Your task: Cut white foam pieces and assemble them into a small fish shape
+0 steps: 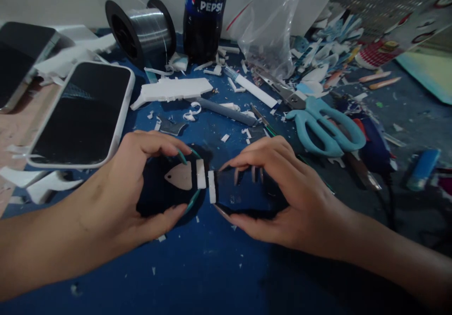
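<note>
My left hand (141, 183) curves around a small white block (201, 173), pinching its ends between long green nails. Under that hand's arch lies a flat pale piece (179, 175) with a pointed end and a small hole, its straight edge towards the block. My right hand (278, 188) pinches a second small white block (212, 187) between the long nails of thumb and forefinger; its other fingers are curled. The two blocks stand almost upright side by side, a narrow gap between them, over the blue tabletop (197, 272).
Scissors (328, 124) with blue handles lie beyond my right hand. Behind are a Pepsi bottle (204, 18), a wire spool (141, 30) and a clear bag (270, 28). Two phones, one a white-edged phone (83, 112), lie left. White offcuts (173, 89) and a blue lighter (423, 168) are scattered about.
</note>
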{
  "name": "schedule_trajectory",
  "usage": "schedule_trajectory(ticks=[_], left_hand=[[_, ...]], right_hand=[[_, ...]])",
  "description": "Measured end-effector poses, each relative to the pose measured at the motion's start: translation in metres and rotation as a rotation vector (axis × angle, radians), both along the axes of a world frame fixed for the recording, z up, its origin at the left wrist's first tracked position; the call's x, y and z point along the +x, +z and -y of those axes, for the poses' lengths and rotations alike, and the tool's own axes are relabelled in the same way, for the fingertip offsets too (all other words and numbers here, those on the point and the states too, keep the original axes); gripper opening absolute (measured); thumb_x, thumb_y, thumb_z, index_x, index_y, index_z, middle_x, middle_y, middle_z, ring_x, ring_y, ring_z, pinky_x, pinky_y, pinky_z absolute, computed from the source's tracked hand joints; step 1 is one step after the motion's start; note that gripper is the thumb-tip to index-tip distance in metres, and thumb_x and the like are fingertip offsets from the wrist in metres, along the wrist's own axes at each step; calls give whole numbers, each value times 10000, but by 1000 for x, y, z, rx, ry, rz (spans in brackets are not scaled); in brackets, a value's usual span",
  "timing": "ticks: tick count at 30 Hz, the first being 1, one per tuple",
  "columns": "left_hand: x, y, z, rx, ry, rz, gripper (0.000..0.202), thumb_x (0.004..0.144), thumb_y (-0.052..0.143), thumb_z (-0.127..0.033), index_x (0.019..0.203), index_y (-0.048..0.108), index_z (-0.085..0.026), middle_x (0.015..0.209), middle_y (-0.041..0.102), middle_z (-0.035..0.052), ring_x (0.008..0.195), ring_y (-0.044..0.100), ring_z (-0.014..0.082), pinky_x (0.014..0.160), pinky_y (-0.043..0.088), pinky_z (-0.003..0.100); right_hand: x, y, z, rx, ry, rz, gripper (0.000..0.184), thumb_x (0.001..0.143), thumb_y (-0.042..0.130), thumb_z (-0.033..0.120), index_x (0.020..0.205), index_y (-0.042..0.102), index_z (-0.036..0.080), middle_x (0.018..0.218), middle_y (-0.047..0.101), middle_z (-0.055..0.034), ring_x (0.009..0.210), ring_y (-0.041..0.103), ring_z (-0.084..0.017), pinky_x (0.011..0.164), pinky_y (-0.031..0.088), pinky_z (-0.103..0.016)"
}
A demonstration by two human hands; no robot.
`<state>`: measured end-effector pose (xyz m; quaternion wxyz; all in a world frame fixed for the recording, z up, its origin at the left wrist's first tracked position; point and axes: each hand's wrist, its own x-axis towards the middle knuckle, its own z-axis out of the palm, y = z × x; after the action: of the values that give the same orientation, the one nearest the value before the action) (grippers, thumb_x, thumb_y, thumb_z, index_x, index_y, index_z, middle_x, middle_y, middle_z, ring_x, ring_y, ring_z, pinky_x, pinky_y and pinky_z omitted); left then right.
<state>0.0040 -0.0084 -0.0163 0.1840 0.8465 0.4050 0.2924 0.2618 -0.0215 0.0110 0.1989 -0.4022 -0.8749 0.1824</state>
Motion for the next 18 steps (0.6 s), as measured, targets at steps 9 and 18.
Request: schedule_trajectory(ticks=[9, 18], left_hand=[[0, -1, 3, -26, 18, 6, 412, 777, 647, -319, 1123, 449, -217, 1109, 624, 92, 983, 662, 210, 745, 613, 323], [-1, 0, 4, -1, -17, -8, 406, 790, 638, -317, 1122, 449, -179, 1108, 612, 110, 1028, 639, 212, 797, 604, 303]], right_hand=[[-3, 5, -2, -25, -63, -20, 98, 981, 417, 230, 1037, 496, 214, 949, 580, -73, 894, 536, -208, 795, 448, -387], [-13, -5, -1, -8, -78, 63, 187, 1027, 328, 255, 857, 395, 220, 835, 476, -29, 758, 395, -175, 756, 341, -369]])
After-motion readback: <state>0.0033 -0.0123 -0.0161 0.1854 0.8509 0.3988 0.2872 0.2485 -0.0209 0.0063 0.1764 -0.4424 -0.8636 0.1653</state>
